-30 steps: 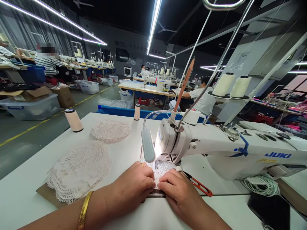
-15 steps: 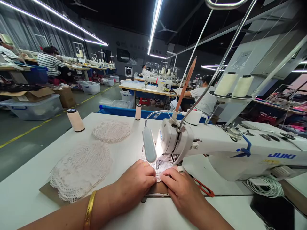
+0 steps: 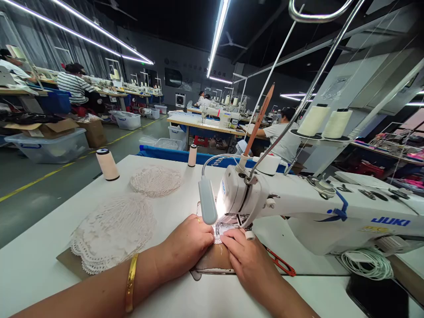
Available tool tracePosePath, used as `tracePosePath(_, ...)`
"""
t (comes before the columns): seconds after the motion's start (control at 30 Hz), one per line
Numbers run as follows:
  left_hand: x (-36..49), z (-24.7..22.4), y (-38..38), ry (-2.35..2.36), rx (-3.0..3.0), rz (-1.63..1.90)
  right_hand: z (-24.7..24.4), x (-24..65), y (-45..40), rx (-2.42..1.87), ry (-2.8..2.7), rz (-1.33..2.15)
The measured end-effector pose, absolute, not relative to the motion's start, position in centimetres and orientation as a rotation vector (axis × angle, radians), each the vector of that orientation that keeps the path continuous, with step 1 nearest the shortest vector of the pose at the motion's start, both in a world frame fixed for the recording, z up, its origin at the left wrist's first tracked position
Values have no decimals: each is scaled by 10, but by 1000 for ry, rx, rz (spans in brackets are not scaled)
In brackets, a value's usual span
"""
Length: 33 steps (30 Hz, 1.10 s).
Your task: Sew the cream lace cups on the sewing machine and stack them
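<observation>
**Both hands in close at the sewing machine (image 3: 300, 198)!**

The lace piece (image 3: 217, 240) lay beneath the machine's head, its near edge peeking between the hands. In came the left hand (image 3: 189, 240), fingers bunched narrow against it; the right hand (image 3: 248, 255) laid close-set fingers opposite. Any pinch? Couldn't tell! Left of the machine, white tabletop (image 3: 174, 216) stretched across to the scalloped lace stack (image 3: 114, 232).

Near lace (image 3: 112, 234): is lying near left on the table (image 3: 174, 247)
Far lace (image 3: 155, 181): is lying behind it
Cone (image 3: 107, 165): is standing far left
Spool (image 3: 192, 156): is standing at the far edge
Machine (image 3: 298, 198): is standing right
Cable (image 3: 366, 265): is lying near right, before it
</observation>
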<state>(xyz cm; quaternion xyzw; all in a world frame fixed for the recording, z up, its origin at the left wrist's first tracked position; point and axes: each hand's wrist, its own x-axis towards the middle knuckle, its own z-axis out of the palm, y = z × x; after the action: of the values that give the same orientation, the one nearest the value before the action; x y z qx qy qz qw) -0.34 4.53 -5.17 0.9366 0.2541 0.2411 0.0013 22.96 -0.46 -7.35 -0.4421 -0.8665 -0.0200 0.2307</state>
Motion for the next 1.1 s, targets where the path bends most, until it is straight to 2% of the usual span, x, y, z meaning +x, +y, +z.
tracePosePath(0.33,-3,-56,51,873,2904,755,-81,232,0,-1328,-2409,-156)
tracePosePath(0.73,-6,-52,49,887,2886,652,-79,232,-1,-1321,-2400,-122)
tracePosePath(0.97,-10,-46,47,1064,2823,640,-76,234,-3,-1208,-2338,-163)
tracePosePath(1.1,-12,-33,40,1168,2826,603,-69,232,-7,-999,-2310,-120)
